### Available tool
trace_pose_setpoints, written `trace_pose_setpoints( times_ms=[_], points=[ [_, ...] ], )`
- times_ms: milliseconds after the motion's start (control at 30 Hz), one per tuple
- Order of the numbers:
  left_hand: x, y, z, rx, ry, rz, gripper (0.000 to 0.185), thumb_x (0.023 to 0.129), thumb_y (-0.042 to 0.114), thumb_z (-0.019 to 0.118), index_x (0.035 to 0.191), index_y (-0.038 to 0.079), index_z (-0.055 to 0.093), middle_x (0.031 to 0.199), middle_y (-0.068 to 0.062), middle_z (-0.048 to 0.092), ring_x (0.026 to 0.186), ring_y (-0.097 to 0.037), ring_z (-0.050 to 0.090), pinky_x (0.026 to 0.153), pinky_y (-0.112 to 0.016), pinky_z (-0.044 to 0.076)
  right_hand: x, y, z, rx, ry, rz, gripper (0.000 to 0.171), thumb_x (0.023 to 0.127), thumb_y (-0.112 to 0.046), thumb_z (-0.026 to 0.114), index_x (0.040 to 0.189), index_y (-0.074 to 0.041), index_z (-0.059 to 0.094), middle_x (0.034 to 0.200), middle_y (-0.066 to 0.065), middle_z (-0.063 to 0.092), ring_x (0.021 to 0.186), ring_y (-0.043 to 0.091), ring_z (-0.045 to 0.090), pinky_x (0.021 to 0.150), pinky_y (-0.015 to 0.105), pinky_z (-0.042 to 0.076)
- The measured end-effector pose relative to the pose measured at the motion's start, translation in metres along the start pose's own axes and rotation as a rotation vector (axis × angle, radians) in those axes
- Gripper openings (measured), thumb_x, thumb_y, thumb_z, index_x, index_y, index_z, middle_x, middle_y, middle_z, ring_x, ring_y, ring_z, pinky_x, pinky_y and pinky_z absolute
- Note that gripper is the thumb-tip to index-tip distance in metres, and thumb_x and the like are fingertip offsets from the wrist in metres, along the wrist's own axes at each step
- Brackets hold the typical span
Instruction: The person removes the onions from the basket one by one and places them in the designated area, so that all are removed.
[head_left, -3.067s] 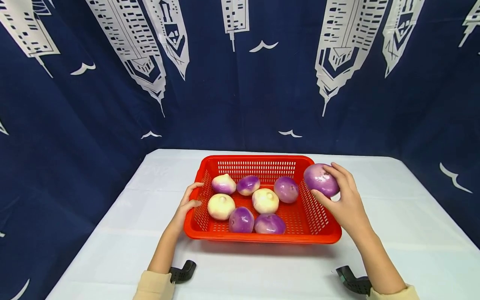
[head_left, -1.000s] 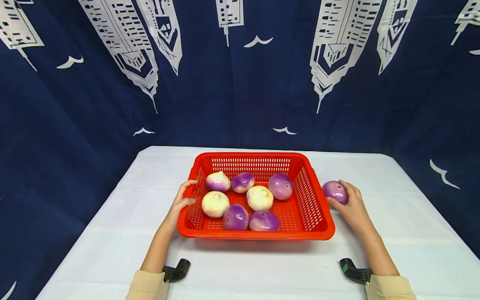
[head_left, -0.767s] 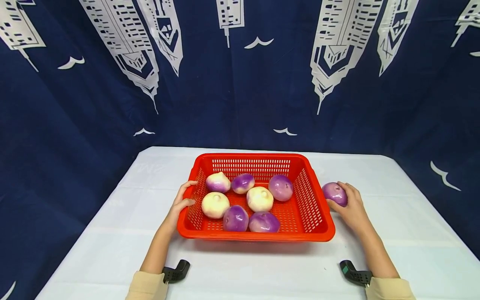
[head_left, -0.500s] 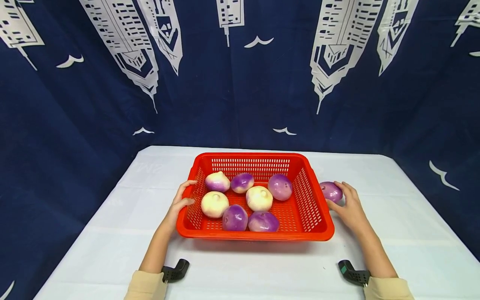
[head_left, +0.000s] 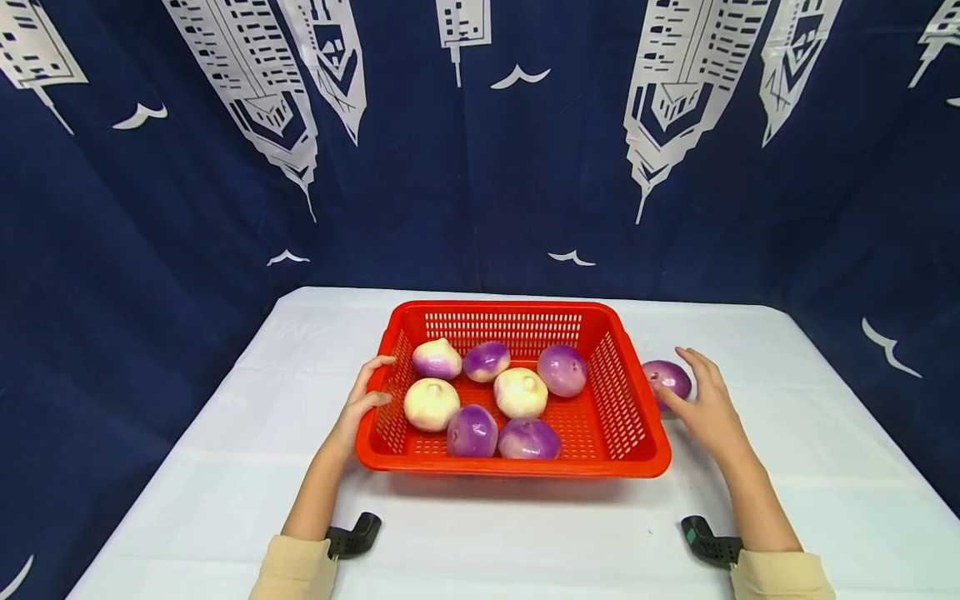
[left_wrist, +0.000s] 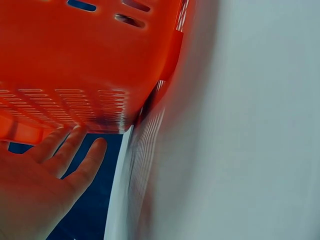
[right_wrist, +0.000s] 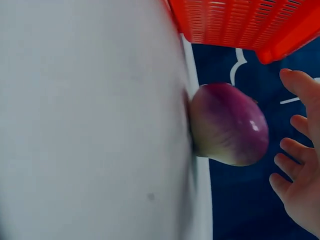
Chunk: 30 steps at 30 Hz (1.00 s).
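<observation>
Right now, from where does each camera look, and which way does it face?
Head: on the head, facing forward and down at the basket on the table; left hand, right hand, forearms and sleeves show.
Left wrist: on that wrist, facing the basket's outside; body: only the left hand.
Right wrist: on that wrist, facing the vegetable beside the basket; body: only the right hand.
Shared: head and right wrist both see the basket, this vegetable and the right hand.

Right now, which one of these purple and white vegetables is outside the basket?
The purple one on the white table, just right of the red basket, beside the right hand. The other seven all lie inside.
</observation>
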<state>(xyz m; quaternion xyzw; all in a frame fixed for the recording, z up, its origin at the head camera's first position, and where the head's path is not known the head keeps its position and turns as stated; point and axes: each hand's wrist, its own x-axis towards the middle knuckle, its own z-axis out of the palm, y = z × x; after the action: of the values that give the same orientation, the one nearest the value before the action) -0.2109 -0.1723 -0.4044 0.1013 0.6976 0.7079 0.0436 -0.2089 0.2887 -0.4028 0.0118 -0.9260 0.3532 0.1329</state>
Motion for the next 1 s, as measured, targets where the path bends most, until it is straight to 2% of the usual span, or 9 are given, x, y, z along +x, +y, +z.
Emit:
trace_pose_setpoints(
  times_ms=[167, 500, 833, 1000],
  points=[
    [0.001, 0.001, 0.000, -0.006, -0.002, 0.004, 0.057, 0.077, 0.002, 0.032, 0.133, 0.008, 0.024, 0.137, -0.011, 0.026, 0.119, -0.025, 0.031, 0.091, -0.030, 0.035, -0.001, -0.008, -0.009, 0.011, 0.033, -0.003, 0.073, 0.086, -0.035, 0.057, 0.143, -0.007, 0.021, 0.145, 0.028, 0.018, 0.131, 0.048, 0.018, 0.092, 0.069, 0.022],
    [-0.002, 0.001, -0.001, -0.017, -0.012, 0.009, 0.058, 0.077, 0.001, 0.032, 0.134, 0.006, 0.023, 0.136, -0.011, 0.026, 0.119, -0.025, 0.032, 0.090, -0.028, 0.037, -0.005, -0.029, -0.018, 0.017, 0.095, -0.053, 0.075, 0.084, -0.033, 0.060, 0.144, -0.012, 0.022, 0.146, 0.023, 0.020, 0.133, 0.044, 0.020, 0.093, 0.069, 0.023],
    [-0.001, 0.001, 0.000, -0.021, -0.009, 0.002, 0.057, 0.077, 0.002, 0.032, 0.134, 0.008, 0.024, 0.137, -0.011, 0.026, 0.119, -0.025, 0.032, 0.091, -0.029, 0.036, -0.014, -0.061, -0.013, -0.053, 0.037, -0.115, 0.080, 0.080, -0.037, 0.063, 0.145, -0.016, 0.020, 0.147, 0.019, 0.022, 0.130, 0.043, 0.026, 0.083, 0.069, 0.033],
    [-0.001, 0.000, 0.000, -0.011, -0.003, -0.001, 0.058, 0.076, 0.003, 0.032, 0.134, 0.007, 0.024, 0.137, -0.010, 0.026, 0.119, -0.024, 0.031, 0.092, -0.032, 0.034, -0.018, -0.075, -0.004, -0.070, -0.001, -0.162, 0.081, 0.079, -0.039, 0.064, 0.144, -0.015, 0.022, 0.147, 0.017, 0.024, 0.130, 0.040, 0.028, 0.083, 0.068, 0.034]
  ],
)
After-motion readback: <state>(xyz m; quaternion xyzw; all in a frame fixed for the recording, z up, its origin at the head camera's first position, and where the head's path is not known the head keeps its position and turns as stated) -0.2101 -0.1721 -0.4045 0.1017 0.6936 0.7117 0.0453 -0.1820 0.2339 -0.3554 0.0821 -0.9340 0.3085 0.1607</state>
